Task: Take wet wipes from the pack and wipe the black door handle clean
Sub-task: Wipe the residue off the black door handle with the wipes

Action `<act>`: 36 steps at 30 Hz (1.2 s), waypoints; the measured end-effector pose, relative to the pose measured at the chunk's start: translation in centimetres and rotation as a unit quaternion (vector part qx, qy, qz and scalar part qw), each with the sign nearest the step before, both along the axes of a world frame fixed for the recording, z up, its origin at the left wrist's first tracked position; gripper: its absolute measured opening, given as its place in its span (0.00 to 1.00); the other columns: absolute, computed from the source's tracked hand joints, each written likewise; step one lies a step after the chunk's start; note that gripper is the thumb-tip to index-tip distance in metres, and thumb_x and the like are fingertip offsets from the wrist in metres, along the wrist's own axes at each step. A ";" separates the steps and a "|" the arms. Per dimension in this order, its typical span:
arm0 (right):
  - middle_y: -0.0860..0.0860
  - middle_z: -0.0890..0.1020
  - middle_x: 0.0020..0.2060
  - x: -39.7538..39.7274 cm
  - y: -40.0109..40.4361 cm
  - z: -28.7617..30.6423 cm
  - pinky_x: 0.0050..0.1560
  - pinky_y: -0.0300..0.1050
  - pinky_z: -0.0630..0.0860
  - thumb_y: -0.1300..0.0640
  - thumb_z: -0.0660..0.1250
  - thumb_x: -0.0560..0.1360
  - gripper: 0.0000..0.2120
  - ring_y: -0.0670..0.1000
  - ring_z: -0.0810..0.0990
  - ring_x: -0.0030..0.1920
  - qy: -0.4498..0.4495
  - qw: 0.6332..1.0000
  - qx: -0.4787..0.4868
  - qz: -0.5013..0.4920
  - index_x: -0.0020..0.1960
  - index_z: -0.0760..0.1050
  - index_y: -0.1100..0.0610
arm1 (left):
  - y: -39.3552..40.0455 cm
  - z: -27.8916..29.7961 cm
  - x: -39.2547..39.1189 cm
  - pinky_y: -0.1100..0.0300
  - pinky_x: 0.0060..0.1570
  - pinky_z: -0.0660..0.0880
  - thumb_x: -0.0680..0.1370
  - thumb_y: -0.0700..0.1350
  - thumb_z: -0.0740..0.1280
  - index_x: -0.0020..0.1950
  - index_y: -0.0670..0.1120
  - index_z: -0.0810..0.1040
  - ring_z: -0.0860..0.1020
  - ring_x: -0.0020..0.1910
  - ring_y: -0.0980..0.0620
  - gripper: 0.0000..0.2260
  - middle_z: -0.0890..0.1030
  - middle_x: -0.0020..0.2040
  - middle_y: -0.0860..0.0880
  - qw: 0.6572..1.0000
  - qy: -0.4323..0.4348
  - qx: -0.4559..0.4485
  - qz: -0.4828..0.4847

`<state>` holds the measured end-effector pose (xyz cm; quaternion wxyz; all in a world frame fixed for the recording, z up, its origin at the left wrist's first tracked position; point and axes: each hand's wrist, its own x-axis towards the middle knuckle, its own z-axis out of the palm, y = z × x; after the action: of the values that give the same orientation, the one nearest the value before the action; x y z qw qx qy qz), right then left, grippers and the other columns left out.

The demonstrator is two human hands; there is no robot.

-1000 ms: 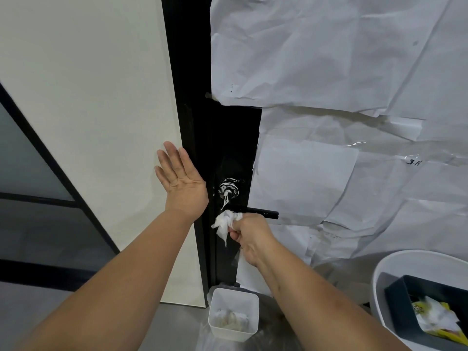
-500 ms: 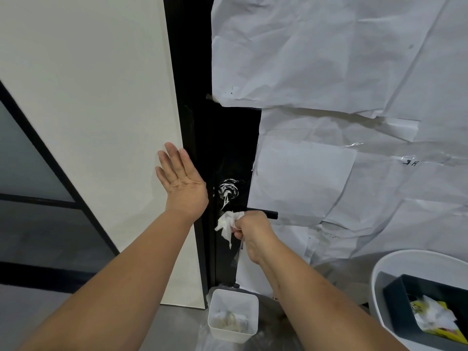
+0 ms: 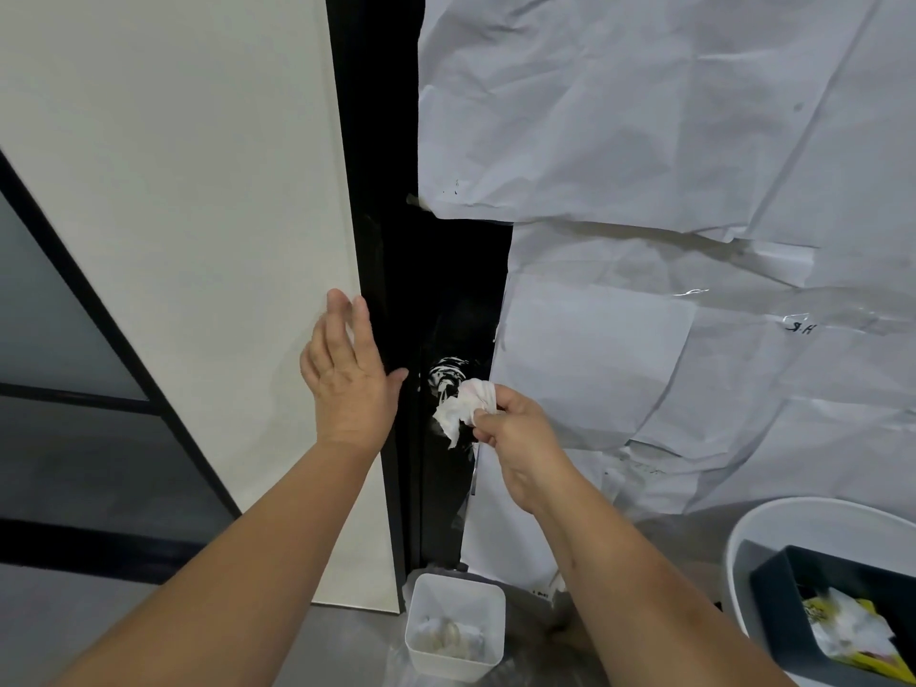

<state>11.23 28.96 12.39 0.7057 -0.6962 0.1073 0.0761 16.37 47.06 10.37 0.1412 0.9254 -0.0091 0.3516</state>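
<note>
My right hand (image 3: 515, 438) is shut on a crumpled white wet wipe (image 3: 463, 406) and holds it against the base of the black door handle (image 3: 448, 371), where white smears show. The handle's lever is hidden behind my hand and the wipe. My left hand (image 3: 347, 374) lies flat and open on the white wall panel beside the black door frame (image 3: 391, 290). The yellow wipes pack (image 3: 852, 632) lies in a dark tray at the bottom right.
White paper sheets (image 3: 644, 141) cover the door to the right of the handle. A small white bin (image 3: 453, 627) with used wipes stands on the floor below. A white tub (image 3: 773, 528) holds the dark tray (image 3: 773, 577) at the lower right.
My right hand has slid left along the handle and turned, bringing the wipe up onto the handle's base. My left hand has shifted slightly and its thumb now points toward the frame.
</note>
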 end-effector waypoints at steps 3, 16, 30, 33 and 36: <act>0.56 0.85 0.49 -0.2 -0.4 -0.1 0.61 0.51 0.76 0.67 0.64 0.75 0.15 0.53 0.82 0.49 -0.008 1.000 0.008 -0.007 0.58 0.79 0.54 | 0.2 -0.5 -0.7 0.42 0.62 0.68 0.70 0.46 0.77 0.75 0.47 0.57 0.68 0.63 0.38 0.41 0.63 0.69 0.41 0.999 -0.053 -0.003 0.004; 0.56 0.84 0.44 -0.5 -1.2 0.6 0.54 0.48 0.76 0.74 0.65 0.70 0.17 0.54 0.80 0.46 -0.041 0.996 0.037 0.063 0.52 0.82 0.59 | -0.1 2.7 -1.4 0.56 0.54 0.79 0.81 0.50 0.65 0.56 0.54 0.82 0.83 0.49 0.54 0.08 0.85 0.48 0.54 0.837 0.321 -0.387 -0.215; 0.53 0.84 0.41 0.4 -0.8 1.2 0.46 0.46 0.80 0.67 0.65 0.76 0.09 0.49 0.82 0.40 -0.042 0.999 0.008 0.017 0.51 0.81 0.58 | 1.4 2.5 -2.3 0.63 0.40 0.76 0.78 0.38 0.68 0.46 0.42 0.81 0.76 0.36 0.55 0.02 0.78 0.38 0.47 0.725 0.411 -0.449 -0.323; 0.55 0.84 0.44 0.5 -1.4 1.4 0.50 0.50 0.79 0.69 0.62 0.77 0.10 0.51 0.82 0.43 -0.031 0.999 0.032 0.009 0.52 0.80 0.60 | 2.2 2.7 -2.1 0.61 0.41 0.76 0.79 0.37 0.67 0.46 0.43 0.79 0.75 0.35 0.55 0.04 0.76 0.36 0.50 0.712 0.400 -0.491 -0.304; 0.59 0.82 0.47 0.8 -1.8 1.7 0.53 0.53 0.80 0.71 0.58 0.78 0.12 0.56 0.82 0.46 -0.008 0.991 0.130 -0.007 0.57 0.76 0.64 | 3.0 2.4 -2.0 0.58 0.46 0.78 0.78 0.37 0.68 0.51 0.43 0.80 0.76 0.40 0.53 0.03 0.74 0.39 0.49 0.718 0.425 -0.466 -0.294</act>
<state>12.00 27.13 14.12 0.7917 -0.5981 0.0958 0.0793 14.35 50.07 12.82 0.6398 0.7456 -0.0545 -0.1784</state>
